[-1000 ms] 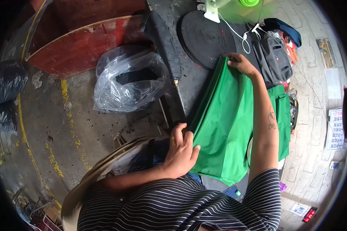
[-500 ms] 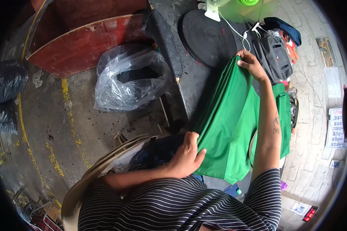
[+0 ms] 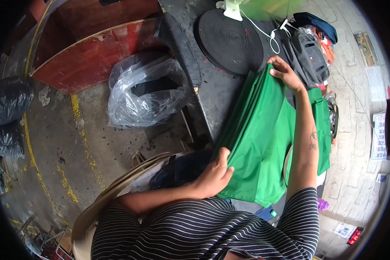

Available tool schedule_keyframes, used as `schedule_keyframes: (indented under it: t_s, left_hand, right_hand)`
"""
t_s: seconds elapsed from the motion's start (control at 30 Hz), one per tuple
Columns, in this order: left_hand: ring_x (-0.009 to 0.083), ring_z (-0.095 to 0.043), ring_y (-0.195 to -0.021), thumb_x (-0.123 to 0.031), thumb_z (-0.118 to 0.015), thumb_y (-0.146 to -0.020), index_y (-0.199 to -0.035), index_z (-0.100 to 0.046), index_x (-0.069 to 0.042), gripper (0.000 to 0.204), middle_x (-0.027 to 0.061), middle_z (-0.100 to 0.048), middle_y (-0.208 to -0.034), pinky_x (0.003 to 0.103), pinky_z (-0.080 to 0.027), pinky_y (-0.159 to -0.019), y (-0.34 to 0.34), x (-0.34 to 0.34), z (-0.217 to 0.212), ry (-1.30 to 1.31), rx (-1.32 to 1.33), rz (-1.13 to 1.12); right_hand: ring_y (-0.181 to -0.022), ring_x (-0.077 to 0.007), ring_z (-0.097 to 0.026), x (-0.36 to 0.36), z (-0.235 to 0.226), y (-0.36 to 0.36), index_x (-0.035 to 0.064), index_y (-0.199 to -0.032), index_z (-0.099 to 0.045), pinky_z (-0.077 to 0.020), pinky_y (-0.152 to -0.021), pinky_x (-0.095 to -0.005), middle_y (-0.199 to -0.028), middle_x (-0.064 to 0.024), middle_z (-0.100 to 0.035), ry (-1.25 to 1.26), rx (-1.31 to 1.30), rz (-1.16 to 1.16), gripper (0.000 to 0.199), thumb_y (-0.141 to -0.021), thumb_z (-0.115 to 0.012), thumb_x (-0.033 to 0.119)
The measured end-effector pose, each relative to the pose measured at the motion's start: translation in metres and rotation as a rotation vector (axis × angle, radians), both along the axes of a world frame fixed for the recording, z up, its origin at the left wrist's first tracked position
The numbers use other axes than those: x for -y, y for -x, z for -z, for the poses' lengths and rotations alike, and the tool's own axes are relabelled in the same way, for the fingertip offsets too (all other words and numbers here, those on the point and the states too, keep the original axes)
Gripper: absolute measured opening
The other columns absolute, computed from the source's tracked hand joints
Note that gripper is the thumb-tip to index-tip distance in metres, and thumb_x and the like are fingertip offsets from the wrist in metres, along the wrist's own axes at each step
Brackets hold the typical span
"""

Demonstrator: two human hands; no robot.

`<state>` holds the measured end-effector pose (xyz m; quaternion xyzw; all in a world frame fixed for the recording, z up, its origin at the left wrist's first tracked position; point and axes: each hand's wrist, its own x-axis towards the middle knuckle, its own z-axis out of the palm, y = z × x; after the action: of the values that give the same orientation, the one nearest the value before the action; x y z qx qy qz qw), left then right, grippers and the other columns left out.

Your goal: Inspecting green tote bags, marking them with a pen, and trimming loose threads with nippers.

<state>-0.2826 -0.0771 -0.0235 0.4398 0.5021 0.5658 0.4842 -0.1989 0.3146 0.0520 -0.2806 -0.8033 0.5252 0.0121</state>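
Observation:
Layers of green fabric [image 3: 264, 143] hang in long folds across the dark table's near side, stretched between my two hands. At the top corner, my right hand [image 3: 287, 74] pinches the gathered edges between thumb and fingers. Lower down, my left hand [image 3: 213, 175] is curled at the near left edge of the fabric, its thumb against the cloth and its other fingers partly hidden. More green fabric [image 3: 320, 134] lies beyond my right forearm.
A coil of black strap [image 3: 229, 41] lies on the table [image 3: 210, 82], near a white stand [image 3: 233, 9] with a cable. A grey bag [image 3: 310, 60] rests by the wall. Left of the table are an open clear plastic bag [image 3: 130, 106] and a red wooden panel [image 3: 95, 56].
My left hand has shifted slightly right along the fabric's edge, with its index finger raised more. My right hand keeps its pinch at the top corner. The view has shifted a little.

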Motion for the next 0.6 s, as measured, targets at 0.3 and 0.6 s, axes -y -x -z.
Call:
schedule_keyframes:
  t_s: [0.3,0.6]
  left_hand:
    - [0.0436,-0.054,-0.101,-0.010,-0.051,-0.091,-0.120,-0.023,0.001,0.041,0.0302,-0.046,-0.102,0.043,-0.041,-0.084,-0.034,-0.021,0.019,0.053,0.101,0.173]
    - [0.0363,-0.053,-0.114,-0.007,-0.055,-0.089,-0.140,-0.020,-0.003,0.062,0.0253,-0.053,-0.120,0.044,-0.044,-0.089,-0.015,-0.020,0.008,0.168,0.081,0.024]
  right_hand:
    - [-0.080,-0.0058,-0.050,-0.023,-0.012,-0.055,0.0099,-0.104,-0.056,-0.0403,-0.075,-0.0218,-0.089,0.0044,-0.056,-0.025,0.335,0.104,0.030,-0.077,-0.070,0.007]
    - [-0.101,-0.0138,-0.058,-0.038,0.024,-0.058,-0.0020,-0.122,-0.054,-0.0415,-0.095,-0.0274,-0.109,-0.0050,-0.064,0.071,0.251,0.157,0.050,-0.078,-0.072,0.014]
